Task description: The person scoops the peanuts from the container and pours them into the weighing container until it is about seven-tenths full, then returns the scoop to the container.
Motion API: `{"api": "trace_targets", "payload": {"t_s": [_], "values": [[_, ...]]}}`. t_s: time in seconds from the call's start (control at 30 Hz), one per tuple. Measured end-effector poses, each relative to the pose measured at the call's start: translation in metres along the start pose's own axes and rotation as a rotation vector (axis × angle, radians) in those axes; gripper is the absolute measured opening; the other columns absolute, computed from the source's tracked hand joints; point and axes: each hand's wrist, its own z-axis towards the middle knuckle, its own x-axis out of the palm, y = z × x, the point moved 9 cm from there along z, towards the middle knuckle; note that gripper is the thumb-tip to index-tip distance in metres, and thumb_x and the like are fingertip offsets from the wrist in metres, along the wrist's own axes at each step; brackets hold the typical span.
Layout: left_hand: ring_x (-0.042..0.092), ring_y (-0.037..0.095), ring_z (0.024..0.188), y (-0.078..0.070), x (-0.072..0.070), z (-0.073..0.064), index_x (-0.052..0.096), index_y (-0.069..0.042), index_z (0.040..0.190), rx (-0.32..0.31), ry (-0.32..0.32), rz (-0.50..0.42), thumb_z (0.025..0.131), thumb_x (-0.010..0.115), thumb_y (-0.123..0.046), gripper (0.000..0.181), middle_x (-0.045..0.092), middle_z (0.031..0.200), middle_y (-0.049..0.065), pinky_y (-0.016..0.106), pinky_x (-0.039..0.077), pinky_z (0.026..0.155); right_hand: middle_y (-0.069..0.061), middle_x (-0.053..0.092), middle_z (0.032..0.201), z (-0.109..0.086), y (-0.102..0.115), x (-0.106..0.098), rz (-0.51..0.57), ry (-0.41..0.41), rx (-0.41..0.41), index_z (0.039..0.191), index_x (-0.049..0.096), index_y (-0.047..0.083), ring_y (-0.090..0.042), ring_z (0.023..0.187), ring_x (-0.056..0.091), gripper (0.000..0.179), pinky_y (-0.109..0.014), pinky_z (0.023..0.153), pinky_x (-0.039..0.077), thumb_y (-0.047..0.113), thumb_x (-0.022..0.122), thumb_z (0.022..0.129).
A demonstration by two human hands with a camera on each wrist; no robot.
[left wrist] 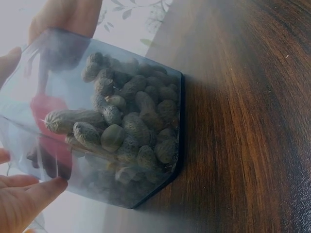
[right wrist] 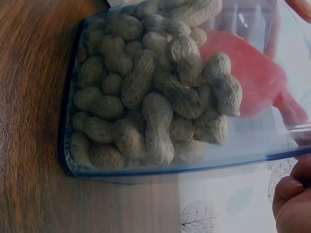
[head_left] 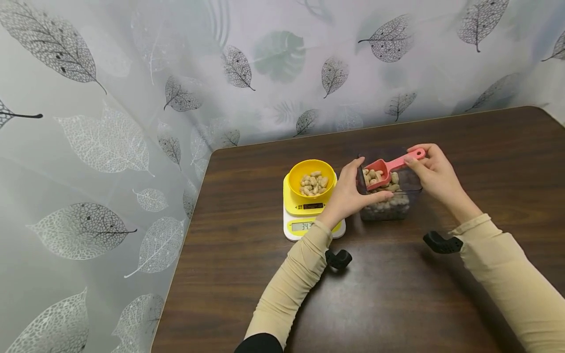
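My left hand (head_left: 346, 197) grips the rim of a clear plastic container (head_left: 414, 190), thumb along the front and fingers at the left side. Many unshelled peanuts (right wrist: 158, 126) fill its lower part. My right hand (head_left: 437, 177) pinches the handle of a pink scoop (head_left: 399, 162), which tilts down to the left inside the container. Peanuts lie in and around the scoop's bowl. Through the container wall, the scoop (left wrist: 51, 109) also shows in the left wrist view. Left of the container, a yellow bowl (head_left: 295, 177) with peanuts sits on a kitchen scale (head_left: 289, 208).
The scale's display (head_left: 302, 226) reads 34 and a digit partly hidden by my left wrist. A dark wood table (head_left: 229, 255) bears everything. Behind it and to the left hangs a leaf-patterned curtain or covering (head_left: 280, 56).
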Motion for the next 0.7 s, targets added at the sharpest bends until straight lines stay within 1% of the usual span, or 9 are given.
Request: {"api": "trace_targets", "payload": {"t_s": [0.07,0.13,0.23,0.27,0.3,0.4,0.53,0.63,0.7], "values": [[0.030,0.015,0.139,0.000,0.000,0.000,0.022,-0.031,0.147,0.000,-0.003,0.002,0.073,0.073,-0.051,0.092,0.025,0.153,-0.005,0.040,0.036,0.110,0.015,0.044,0.060,0.000,0.000,0.000,0.041,0.001,-0.002,0.110,0.040,0.025,-0.002,0.046,0.034,0.017,-0.026,0.041,0.027,0.019,0.049,0.097],[0.030,0.015,0.139,0.000,0.000,0.000,0.023,-0.030,0.147,0.001,-0.006,0.001,0.073,0.073,-0.051,0.092,0.026,0.153,-0.004,0.039,0.036,0.110,0.018,0.050,0.063,-0.001,-0.002,-0.001,0.085,-0.002,0.015,0.108,0.040,0.028,0.001,0.048,0.038,0.017,-0.023,0.042,0.029,0.019,0.049,0.096],[0.031,0.015,0.138,-0.001,0.000,0.000,0.024,-0.029,0.147,-0.001,-0.009,0.000,0.073,0.074,-0.050,0.092,0.027,0.152,-0.004,0.039,0.036,0.110,0.019,0.052,0.065,-0.004,-0.005,-0.003,0.153,-0.011,0.048,0.107,0.042,0.028,0.002,0.051,0.040,0.016,-0.021,0.044,0.029,0.019,0.049,0.096],[0.032,0.015,0.138,-0.001,0.000,0.000,0.024,-0.029,0.147,-0.002,-0.011,0.001,0.072,0.074,-0.050,0.092,0.028,0.152,-0.004,0.039,0.036,0.110,0.019,0.052,0.065,-0.005,-0.006,-0.004,0.191,-0.013,0.056,0.107,0.043,0.027,0.002,0.052,0.040,0.016,-0.020,0.045,0.029,0.018,0.050,0.096],[0.032,0.015,0.138,-0.001,0.000,0.000,0.024,-0.029,0.147,-0.004,-0.014,0.003,0.072,0.074,-0.050,0.092,0.028,0.152,-0.003,0.039,0.037,0.109,0.019,0.051,0.066,-0.007,-0.007,-0.006,0.201,-0.023,0.066,0.107,0.044,0.027,0.002,0.053,0.039,0.015,-0.020,0.046,0.030,0.019,0.050,0.096],[0.033,0.015,0.137,-0.001,-0.001,0.001,0.024,-0.030,0.147,-0.011,-0.020,0.006,0.071,0.075,-0.050,0.093,0.028,0.152,-0.004,0.038,0.038,0.108,0.014,0.050,0.067,-0.013,-0.010,-0.007,0.411,-0.041,0.068,0.107,0.047,0.020,-0.002,0.056,0.038,0.016,-0.019,0.049,0.029,0.016,0.054,0.093],[0.034,0.015,0.137,0.000,0.000,0.003,0.024,-0.030,0.147,-0.014,-0.023,0.004,0.071,0.076,-0.050,0.094,0.029,0.151,-0.004,0.039,0.038,0.108,0.005,0.050,0.069,-0.018,-0.024,-0.008,0.718,-0.081,0.064,0.108,0.050,0.009,-0.007,0.058,0.039,0.022,-0.018,0.052,0.033,0.010,0.060,0.089],[0.034,0.015,0.137,0.001,0.001,0.003,0.024,-0.031,0.147,-0.016,-0.022,0.001,0.071,0.076,-0.050,0.094,0.029,0.151,-0.004,0.039,0.038,0.108,0.003,0.050,0.071,-0.021,-0.027,-0.009,0.798,-0.111,0.056,0.108,0.048,0.006,-0.007,0.059,0.040,0.026,-0.018,0.054,0.036,0.010,0.063,0.087],[0.034,0.015,0.136,0.002,0.001,0.003,0.023,-0.032,0.146,-0.021,-0.022,-0.006,0.071,0.075,-0.049,0.093,0.028,0.152,-0.004,0.038,0.039,0.107,0.003,0.052,0.072,-0.025,-0.021,-0.008,0.857,-0.117,0.045,0.107,0.047,0.004,-0.008,0.058,0.040,0.027,-0.018,0.055,0.036,0.009,0.063,0.086]]}}
